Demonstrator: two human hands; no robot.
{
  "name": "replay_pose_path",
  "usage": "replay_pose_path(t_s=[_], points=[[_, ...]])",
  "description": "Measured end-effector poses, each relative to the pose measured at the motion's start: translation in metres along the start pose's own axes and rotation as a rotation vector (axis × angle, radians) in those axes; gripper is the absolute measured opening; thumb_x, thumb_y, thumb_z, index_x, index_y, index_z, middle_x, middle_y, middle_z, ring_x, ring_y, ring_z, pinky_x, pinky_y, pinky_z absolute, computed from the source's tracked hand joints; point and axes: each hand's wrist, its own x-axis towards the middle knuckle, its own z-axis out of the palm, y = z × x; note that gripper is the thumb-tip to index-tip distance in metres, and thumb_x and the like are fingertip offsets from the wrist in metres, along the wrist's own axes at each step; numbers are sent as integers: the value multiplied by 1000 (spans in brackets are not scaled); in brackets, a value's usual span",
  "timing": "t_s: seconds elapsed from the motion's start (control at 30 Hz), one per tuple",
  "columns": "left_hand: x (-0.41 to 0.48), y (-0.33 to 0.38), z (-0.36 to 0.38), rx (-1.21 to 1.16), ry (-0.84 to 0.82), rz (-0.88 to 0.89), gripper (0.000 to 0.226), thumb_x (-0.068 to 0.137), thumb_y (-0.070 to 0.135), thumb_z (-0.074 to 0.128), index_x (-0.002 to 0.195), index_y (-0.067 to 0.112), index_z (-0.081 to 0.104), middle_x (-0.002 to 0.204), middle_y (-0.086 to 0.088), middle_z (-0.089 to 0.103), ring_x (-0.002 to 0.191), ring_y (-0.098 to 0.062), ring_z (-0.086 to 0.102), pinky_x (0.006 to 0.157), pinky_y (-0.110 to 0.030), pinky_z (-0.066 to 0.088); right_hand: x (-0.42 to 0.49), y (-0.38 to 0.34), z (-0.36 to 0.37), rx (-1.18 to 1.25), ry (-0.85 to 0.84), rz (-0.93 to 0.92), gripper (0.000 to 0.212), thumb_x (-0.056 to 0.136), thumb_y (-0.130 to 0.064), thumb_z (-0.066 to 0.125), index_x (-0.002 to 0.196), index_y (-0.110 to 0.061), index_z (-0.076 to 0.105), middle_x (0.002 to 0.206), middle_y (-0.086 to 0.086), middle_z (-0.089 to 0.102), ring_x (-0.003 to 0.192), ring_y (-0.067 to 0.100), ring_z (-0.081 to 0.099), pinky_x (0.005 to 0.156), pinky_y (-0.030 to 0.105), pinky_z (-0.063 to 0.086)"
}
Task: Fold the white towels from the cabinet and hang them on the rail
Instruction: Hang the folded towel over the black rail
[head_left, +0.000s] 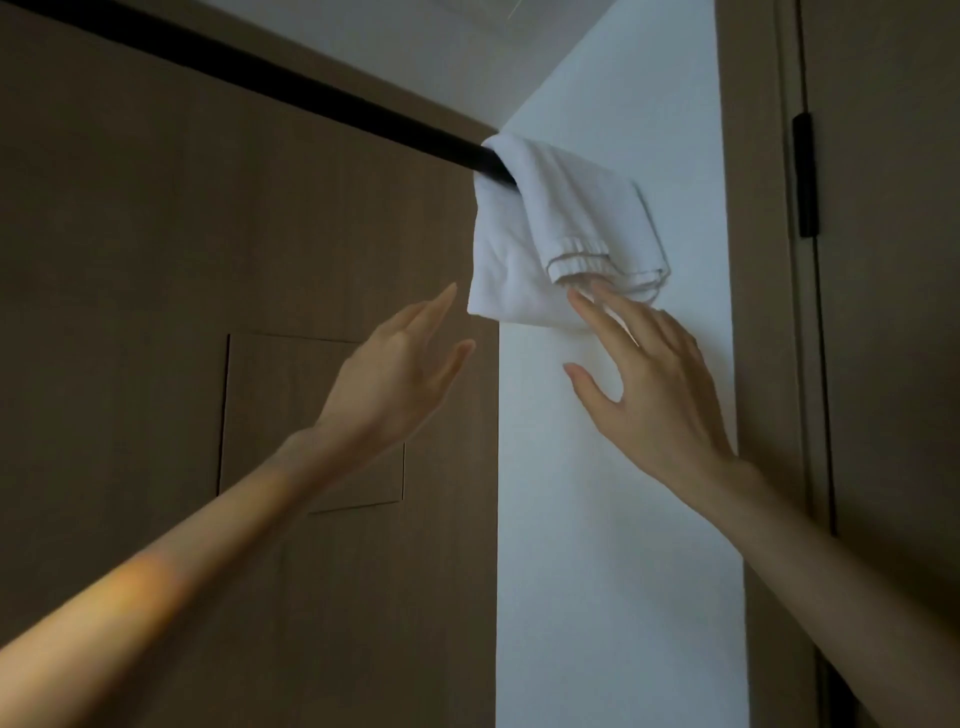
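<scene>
A folded white towel (524, 244) with a grey-stitched hem hangs over the right end of a black rail (291, 91), next to the white wall. My left hand (400, 369) is raised just left of and below the towel, fingers straight, a small gap from its lower corner. Under the towel's lower edge is my right hand (649, 379), fingers spread, with fingertips touching or nearly touching the hanging hem. Neither hand holds anything.
Brown wood panelling (156, 260) with a square inset panel (270, 415) fills the left. A white wall strip (613, 519) runs down the middle. At the right stands a dark door frame (769, 312) with a black hinge (805, 176).
</scene>
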Motion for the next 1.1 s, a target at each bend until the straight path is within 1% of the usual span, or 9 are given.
replay_pose_path(t_s=[0.07, 0.23, 0.33, 0.43, 0.53, 0.63, 0.73, 0.93, 1.1], points=[[-21, 3, -11, 92, -8, 19, 61, 96, 50, 39, 152, 28, 23, 148, 2, 41, 133, -17, 42, 104, -40, 42, -17, -15, -12, 23, -29, -3, 56, 91, -39, 54, 143, -20, 45, 141, 4, 53, 125, 25, 52, 103, 47, 44], [-87, 13, -28, 213, -37, 74, 57, 98, 40, 48, 149, 21, 33, 145, -6, 47, 134, -25, 42, 107, -39, 35, -60, -52, -34, 53, -162, -47, 54, 89, -40, 57, 140, -20, 51, 140, 5, 55, 125, 26, 54, 108, 52, 39], [-128, 17, -35, 250, -66, 100, 54, 97, 39, 47, 145, 15, 40, 139, -8, 53, 130, -28, 48, 106, -42, 37, -89, -76, -43, 84, -256, -78, 54, 90, -41, 57, 140, -21, 51, 139, 4, 56, 123, 25, 56, 108, 51, 39], [-172, 19, -44, 295, -121, 89, 53, 97, 40, 45, 143, 14, 43, 139, -7, 52, 130, -27, 49, 106, -44, 39, -123, -100, -52, 151, -344, -82, 54, 90, -42, 57, 140, -23, 50, 140, 2, 55, 123, 23, 55, 110, 47, 38], [-217, 25, -54, 334, -196, 39, 51, 97, 36, 50, 143, 13, 43, 141, -7, 50, 131, -28, 47, 105, -45, 40, -157, -122, -62, 232, -432, -70, 54, 89, -42, 58, 139, -24, 50, 140, 1, 55, 124, 23, 54, 110, 45, 36], [-257, 32, -63, 368, -267, -4, 50, 97, 34, 47, 142, 14, 44, 141, -5, 50, 131, -27, 47, 106, -43, 38, -190, -143, -74, 309, -491, -59, 52, 89, -40, 57, 138, -22, 53, 140, 2, 55, 124, 23, 54, 111, 45, 35], [-297, 39, -72, 400, -338, -51, 48, 97, 30, 51, 142, 15, 45, 142, -5, 50, 132, -26, 46, 108, -43, 37, -223, -163, -87, 391, -564, -39, 50, 91, -40, 54, 138, -23, 53, 140, 2, 54, 124, 22, 54, 111, 46, 34], [-378, 64, -97, 473, -452, -207, 50, 96, 34, 43, 143, 16, 43, 143, -6, 49, 132, -27, 46, 109, -41, 34, -287, -205, -106, 531, -704, -16, 46, 92, -38, 53, 136, -24, 54, 139, -1, 55, 125, 20, 53, 110, 46, 35], [-449, 80, -116, 482, -509, -336, 51, 94, 30, 53, 142, 14, 44, 141, -7, 50, 129, -29, 48, 105, -44, 39, -340, -244, -117, 630, -804, -23, 43, 93, -34, 55, 134, -24, 56, 137, -2, 57, 123, 19, 53, 109, 45, 36]])
